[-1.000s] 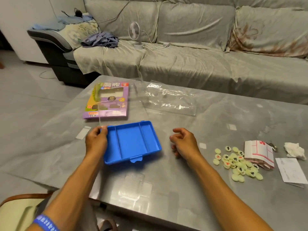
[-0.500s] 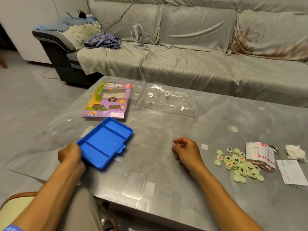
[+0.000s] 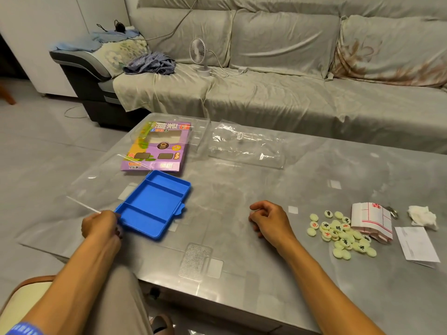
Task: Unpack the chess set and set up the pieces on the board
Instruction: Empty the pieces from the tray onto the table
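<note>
Across the far side of the room runs a long grey sofa (image 3: 290,76) with a small white fan (image 3: 199,54) standing on its seat. Nearer, a grey glass-topped table (image 3: 242,201) fills most of the view.

On the table's far left lies a purple box (image 3: 157,147), flattened, and beside it a clear plastic bag (image 3: 246,145). Closer to the person sits a blue tray (image 3: 154,204) with three compartments, all empty, turned at an angle near the table's left edge. The left hand (image 3: 101,226) is curled at the tray's near corner and pinches the edge of a clear lid (image 3: 82,205), which is hard to make out. The right hand (image 3: 269,220) rests on the table with fingers loosely curled, holding nothing.

Well to the right lies the folded paper board (image 3: 371,220), white with red lines, not yet opened. Touching its left side is a loose heap of pale round chess pieces (image 3: 338,232) — some show red or black characters, others lie face down. A crumpled tissue (image 3: 423,217) and a white slip of paper (image 3: 417,244) lie beyond.

Risks, as I judge them: the tray sits close to the edge, so a tug on the lid could slide it off. Opening the board next to the heap could scatter pieces — they may roll to the floor.
</note>
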`<state>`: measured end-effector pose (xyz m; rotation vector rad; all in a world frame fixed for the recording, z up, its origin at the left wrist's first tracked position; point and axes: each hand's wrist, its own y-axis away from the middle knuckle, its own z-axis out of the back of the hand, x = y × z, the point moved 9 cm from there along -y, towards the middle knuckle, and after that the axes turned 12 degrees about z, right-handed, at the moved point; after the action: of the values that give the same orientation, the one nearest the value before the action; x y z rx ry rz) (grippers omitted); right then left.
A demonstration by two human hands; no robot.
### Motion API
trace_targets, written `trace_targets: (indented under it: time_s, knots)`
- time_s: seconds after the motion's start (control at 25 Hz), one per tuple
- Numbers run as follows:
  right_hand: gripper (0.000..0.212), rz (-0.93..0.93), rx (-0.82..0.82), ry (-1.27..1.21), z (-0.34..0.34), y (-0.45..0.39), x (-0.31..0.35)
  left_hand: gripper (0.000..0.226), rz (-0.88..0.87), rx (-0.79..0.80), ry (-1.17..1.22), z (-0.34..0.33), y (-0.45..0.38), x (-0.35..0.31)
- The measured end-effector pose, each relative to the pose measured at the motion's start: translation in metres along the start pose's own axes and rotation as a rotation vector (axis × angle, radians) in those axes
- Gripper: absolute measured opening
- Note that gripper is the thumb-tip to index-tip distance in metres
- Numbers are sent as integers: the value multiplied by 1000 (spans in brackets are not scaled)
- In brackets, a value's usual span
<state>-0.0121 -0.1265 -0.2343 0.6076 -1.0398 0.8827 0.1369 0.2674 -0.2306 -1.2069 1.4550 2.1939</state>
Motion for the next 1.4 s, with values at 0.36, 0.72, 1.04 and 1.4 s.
trace_targets:
  time_s: [0.36, 0.72, 1.04, 1.4]
  knots:
    - [15, 52, 25, 148, -9, -4, 6, 66, -647, 189, -221, -19, 55, -40]
    - [19, 104, 71, 219, -32, -7, 27, 54, -808, 449, -1112, -104, 53, 16]
    - [31, 53, 184, 167, -117, -16, 62, 56, -808, 449, -1082, -105, 54, 14]
    - [44, 306, 237, 546, -150, -5, 80, 56, -851, 436, -1164, -109, 49, 17]
